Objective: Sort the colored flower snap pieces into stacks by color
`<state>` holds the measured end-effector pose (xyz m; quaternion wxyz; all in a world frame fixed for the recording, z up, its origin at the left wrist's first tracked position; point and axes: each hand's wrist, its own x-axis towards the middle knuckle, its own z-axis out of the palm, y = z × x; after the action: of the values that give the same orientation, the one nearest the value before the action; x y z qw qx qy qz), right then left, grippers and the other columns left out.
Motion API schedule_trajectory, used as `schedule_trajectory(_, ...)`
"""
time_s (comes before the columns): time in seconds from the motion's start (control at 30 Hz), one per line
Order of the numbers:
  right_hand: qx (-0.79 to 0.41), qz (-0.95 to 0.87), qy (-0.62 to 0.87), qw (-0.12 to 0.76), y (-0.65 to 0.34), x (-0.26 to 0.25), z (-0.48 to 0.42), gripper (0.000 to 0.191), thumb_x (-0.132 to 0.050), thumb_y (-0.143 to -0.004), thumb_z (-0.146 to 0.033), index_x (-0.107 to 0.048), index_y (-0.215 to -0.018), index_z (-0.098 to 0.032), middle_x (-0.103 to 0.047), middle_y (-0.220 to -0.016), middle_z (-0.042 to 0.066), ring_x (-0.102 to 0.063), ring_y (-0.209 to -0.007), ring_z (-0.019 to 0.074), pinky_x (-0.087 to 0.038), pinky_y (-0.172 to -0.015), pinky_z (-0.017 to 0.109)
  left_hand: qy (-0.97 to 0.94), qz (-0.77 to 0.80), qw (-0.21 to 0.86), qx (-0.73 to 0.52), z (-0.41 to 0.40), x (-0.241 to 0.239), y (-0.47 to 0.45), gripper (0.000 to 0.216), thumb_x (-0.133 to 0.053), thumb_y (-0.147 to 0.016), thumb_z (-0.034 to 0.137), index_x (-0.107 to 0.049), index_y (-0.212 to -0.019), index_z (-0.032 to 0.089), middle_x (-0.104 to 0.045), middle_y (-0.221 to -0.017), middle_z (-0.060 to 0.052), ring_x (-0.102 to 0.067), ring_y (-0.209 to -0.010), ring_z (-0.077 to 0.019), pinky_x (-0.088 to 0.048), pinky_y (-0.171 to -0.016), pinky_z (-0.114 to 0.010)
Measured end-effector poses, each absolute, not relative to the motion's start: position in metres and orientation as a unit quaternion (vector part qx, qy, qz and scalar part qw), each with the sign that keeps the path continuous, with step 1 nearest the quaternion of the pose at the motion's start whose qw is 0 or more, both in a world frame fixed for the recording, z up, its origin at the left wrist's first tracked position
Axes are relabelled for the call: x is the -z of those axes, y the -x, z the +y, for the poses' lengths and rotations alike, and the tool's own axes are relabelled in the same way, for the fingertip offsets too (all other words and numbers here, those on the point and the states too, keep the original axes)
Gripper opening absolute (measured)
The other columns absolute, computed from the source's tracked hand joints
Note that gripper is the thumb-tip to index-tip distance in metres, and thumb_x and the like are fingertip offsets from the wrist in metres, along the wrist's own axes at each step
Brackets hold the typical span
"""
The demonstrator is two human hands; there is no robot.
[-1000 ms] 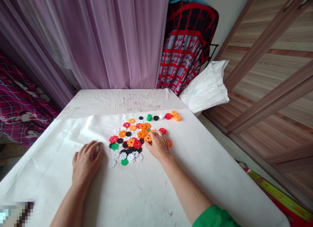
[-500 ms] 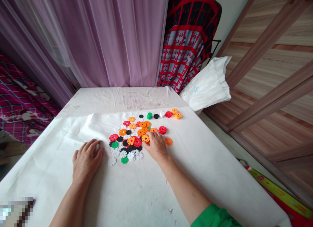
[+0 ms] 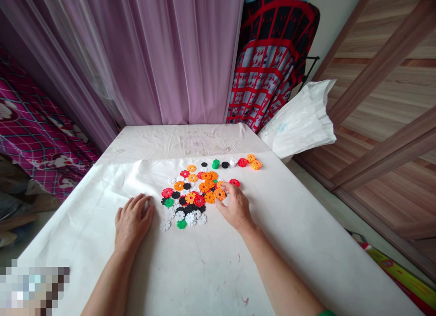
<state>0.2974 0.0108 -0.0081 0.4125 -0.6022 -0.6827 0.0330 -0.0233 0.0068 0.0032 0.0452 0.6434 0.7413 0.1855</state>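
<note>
Nearest me, left hand (image 3: 132, 221) lies flat, fingers spread, on the white worktop (image 3: 204, 270). My right hand (image 3: 235, 206) pinches an orange disc (image 3: 220, 194) at the pile of discs (image 3: 190, 195). Beyond: sorted stacks (image 3: 238, 162), purple curtain (image 3: 153, 57).

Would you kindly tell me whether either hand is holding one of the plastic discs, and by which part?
Nothing is clearly held. The left hand lies flat on the white cloth. The right hand touches an orange disc at its edge; a grip cannot be told.
</note>
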Motion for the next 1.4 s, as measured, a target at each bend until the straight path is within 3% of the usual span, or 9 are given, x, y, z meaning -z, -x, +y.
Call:
schedule_trajectory(0.23,-0.074,-0.595,0.683,0.416,-0.382,0.017,0.001,0.042,-0.063,-0.072,-0.033,-0.06,-0.113,-0.023,-0.076,-0.106,0.008,-0.07,-0.089,0.0235,-0.057,-0.082,0.039,-0.64,0.744,0.043,-0.186,0.007,-0.002,0.024,0.047,-0.034,-0.099,0.045,-0.066,-0.127,0.025,-0.059,-0.148,-0.009,-0.045,-0.143,-0.0303,-0.029,-0.12,-0.056)
schedule_trajectory(0.43,-0.125,-0.609,0.676,0.396,-0.393,0.02,-0.002,0.045,-0.065,-0.071,-0.032,-0.06,-0.115,-0.024,-0.077,-0.106,0.008,-0.072,-0.093,0.0227,-0.056,-0.086,0.04,-0.649,0.739,0.041,-0.18,0.009,0.001,0.026,0.051,-0.033,-0.099,0.047,-0.066,-0.129,0.023,-0.059,-0.149,-0.011,-0.045,-0.143,-0.0329,-0.031,-0.118,-0.059)
schedule_trajectory(0.9,-0.022,-0.688,0.653,0.314,-0.383,0.026,-0.005,0.043,-0.06,-0.075,-0.025,-0.066,-0.117,-0.022,-0.076,-0.103,0.008,-0.07,-0.096,0.0259,-0.055,-0.088,0.04,-0.644,0.74,0.039,-0.193,0.008,0.003,0.025,0.046,-0.036,-0.099,0.043,-0.067,-0.129,0.026,-0.06,-0.148,-0.009,-0.045,-0.144,-0.0301,-0.029,-0.12,-0.057)
schedule_trajectory(1.2,-0.018,-0.728,0.618,0.298,-0.379,0.028,-0.005,0.044,-0.06,-0.073,-0.021,-0.068,-0.117,-0.023,-0.076,-0.104,0.006,-0.07,-0.098,0.0253,-0.054,-0.089,0.039,-0.641,0.741,0.034,-0.197,0.007,0.004,0.025,0.043,-0.04,-0.098,0.04,-0.068,-0.128,0.027,-0.061,-0.147,-0.009,-0.046,-0.142,-0.0295,-0.03,-0.119,-0.055)
schedule_trajectory(1.4,0.028,-0.732,0.607,0.308,-0.367,0.016,-0.006,0.033,-0.06,-0.08,-0.023,-0.068,-0.112,-0.022,-0.075,-0.112,0.008,-0.067,-0.102,0.0259,-0.049,-0.088,0.038,-0.641,0.742,0.038,-0.192,0.008,0.005,0.025,0.047,-0.035,-0.099,0.044,-0.067,-0.129,0.026,-0.06,-0.147,-0.01,-0.046,-0.143,-0.0306,-0.029,-0.119,-0.056)
